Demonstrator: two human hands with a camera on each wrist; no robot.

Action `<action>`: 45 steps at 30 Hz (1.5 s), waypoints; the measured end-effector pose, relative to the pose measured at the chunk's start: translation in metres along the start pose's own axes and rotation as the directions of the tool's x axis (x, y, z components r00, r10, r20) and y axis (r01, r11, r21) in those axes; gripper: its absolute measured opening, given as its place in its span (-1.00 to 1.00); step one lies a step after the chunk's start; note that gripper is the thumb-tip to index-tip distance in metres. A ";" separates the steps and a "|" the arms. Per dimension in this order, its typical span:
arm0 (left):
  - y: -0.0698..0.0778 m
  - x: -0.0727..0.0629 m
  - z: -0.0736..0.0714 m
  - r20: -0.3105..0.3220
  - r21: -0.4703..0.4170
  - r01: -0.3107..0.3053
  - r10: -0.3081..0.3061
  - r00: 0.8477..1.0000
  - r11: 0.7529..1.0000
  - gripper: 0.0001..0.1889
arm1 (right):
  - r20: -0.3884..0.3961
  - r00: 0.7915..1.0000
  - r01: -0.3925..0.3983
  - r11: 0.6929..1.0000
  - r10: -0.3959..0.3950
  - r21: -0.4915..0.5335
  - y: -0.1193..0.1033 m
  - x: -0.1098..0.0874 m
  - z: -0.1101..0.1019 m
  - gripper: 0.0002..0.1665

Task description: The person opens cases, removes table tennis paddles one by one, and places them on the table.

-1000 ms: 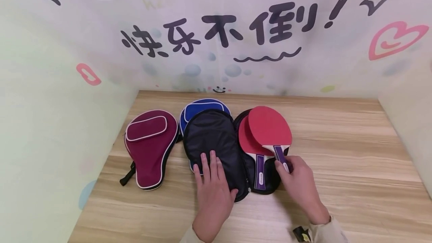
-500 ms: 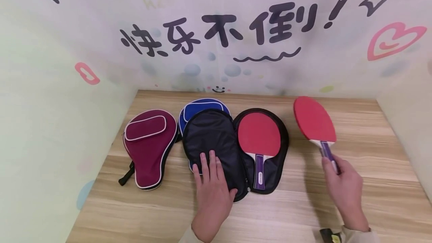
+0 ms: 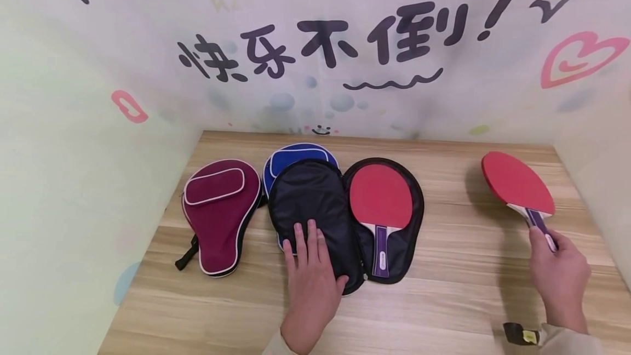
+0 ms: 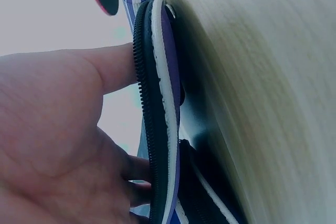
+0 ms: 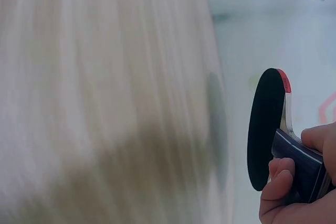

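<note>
My right hand [image 3: 561,278] grips the purple handle of a red table tennis paddle [image 3: 520,182] at the right, held above the table. In the right wrist view the paddle's black underside [image 5: 265,129] shows. My left hand [image 3: 311,284] lies with its fingers spread on the black inner face of an opened paddle case's lid [image 3: 308,190]. In the left wrist view the zipper edge [image 4: 147,98] of that lid runs past the thumb. A second red paddle [image 3: 380,196] lies face up in the case's other half [image 3: 416,218].
A maroon paddle case [image 3: 217,218] with white piping and a black strap [image 3: 186,255] lies at the left. Partly covered by the opened lid is a blue paddle case [image 3: 299,156]. The wooden table [image 3: 443,305] meets a printed wall sheet [image 3: 276,108] at the back.
My right hand has lifted the upper paddle off the one in the case and carried it right. My left hand stays on the black lid.
</note>
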State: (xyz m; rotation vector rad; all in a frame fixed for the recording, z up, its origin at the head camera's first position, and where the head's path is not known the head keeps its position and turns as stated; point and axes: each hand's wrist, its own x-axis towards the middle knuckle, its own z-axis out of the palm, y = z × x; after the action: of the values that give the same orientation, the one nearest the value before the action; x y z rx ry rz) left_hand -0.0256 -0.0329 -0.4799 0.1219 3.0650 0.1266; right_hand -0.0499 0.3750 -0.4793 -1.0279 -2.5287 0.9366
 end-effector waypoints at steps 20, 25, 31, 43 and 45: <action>0.001 0.000 0.002 -0.002 0.000 -0.004 0.004 1.000 1.000 0.16 | 0.021 0.999 -0.040 0.998 0.041 -0.054 0.023 0.036 -0.001 -0.30; 0.001 0.000 0.003 -0.011 0.004 0.001 -0.001 1.000 1.000 0.16 | 0.072 0.996 -0.048 0.996 0.053 -0.070 0.022 0.042 -0.002 -0.28; 0.001 -0.001 0.003 -0.007 -0.004 0.001 -0.002 1.000 1.000 0.16 | 0.119 0.988 -0.086 0.990 0.099 -0.108 0.022 0.049 -0.002 -0.26; 0.000 0.001 0.003 -0.008 -0.001 0.002 -0.002 1.000 1.000 0.16 | 0.153 0.987 -0.009 0.982 0.039 -0.189 0.032 0.052 0.000 -0.32; 0.000 0.001 0.003 -0.004 0.001 0.001 -0.001 1.000 1.000 0.16 | 0.153 0.988 -0.004 0.980 0.035 -0.200 0.031 0.049 0.002 -0.32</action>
State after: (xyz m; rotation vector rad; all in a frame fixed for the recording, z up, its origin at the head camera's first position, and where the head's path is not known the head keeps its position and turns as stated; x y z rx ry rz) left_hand -0.0263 -0.0324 -0.4831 0.1202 3.0693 0.1257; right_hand -0.0694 0.4254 -0.5010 -1.0752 -2.7941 0.8100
